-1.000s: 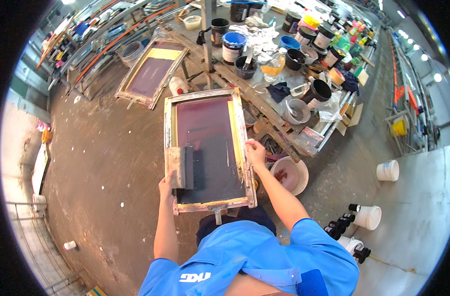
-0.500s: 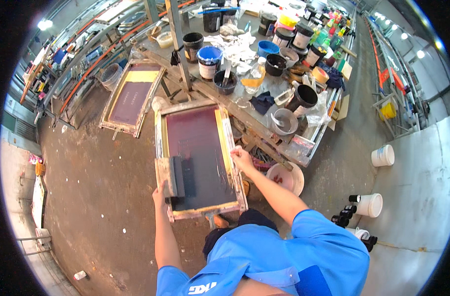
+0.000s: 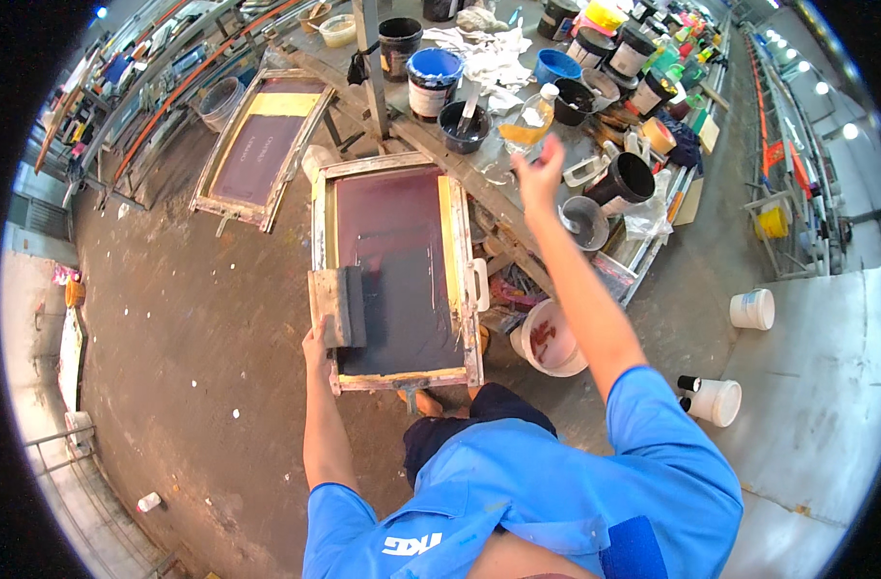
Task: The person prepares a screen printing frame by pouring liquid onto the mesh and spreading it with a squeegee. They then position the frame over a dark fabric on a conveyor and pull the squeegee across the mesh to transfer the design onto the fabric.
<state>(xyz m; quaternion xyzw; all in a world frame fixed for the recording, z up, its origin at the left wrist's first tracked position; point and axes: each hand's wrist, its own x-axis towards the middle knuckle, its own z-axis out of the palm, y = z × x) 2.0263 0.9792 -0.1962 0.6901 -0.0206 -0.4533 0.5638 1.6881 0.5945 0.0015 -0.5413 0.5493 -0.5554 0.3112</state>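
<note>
A framed printing screen [image 3: 397, 386] with dark mesh stands tilted in front of me, dark ink smeared over its lower part. A wide squeegee [image 3: 334, 307] with a wooden grip rests along its left side. My left hand [image 3: 316, 349] is closed around the squeegee's lower end, at the frame's edge. My right hand [image 3: 540, 176] is stretched over the cluttered table, close to a clear bottle [image 3: 535, 118] with yellowish contents. Its fingers are blurred, and whether it holds anything is unclear. A white loop-shaped plastic piece [image 3: 479, 285] sits on the screen's right edge.
Another framed screen [image 3: 267, 145] leans at the far left. Tubs of ink, including a blue-rimmed bucket [image 3: 431, 96] and a black tub with a spatula [image 3: 465, 130], crowd the table. A pinkish-white bucket [image 3: 566, 357] stands below the table's edge.
My right hand has left the screen's right edge and moved up over the table, uncovering the white plastic piece. The left hand keeps its hold. The view has shifted.
</note>
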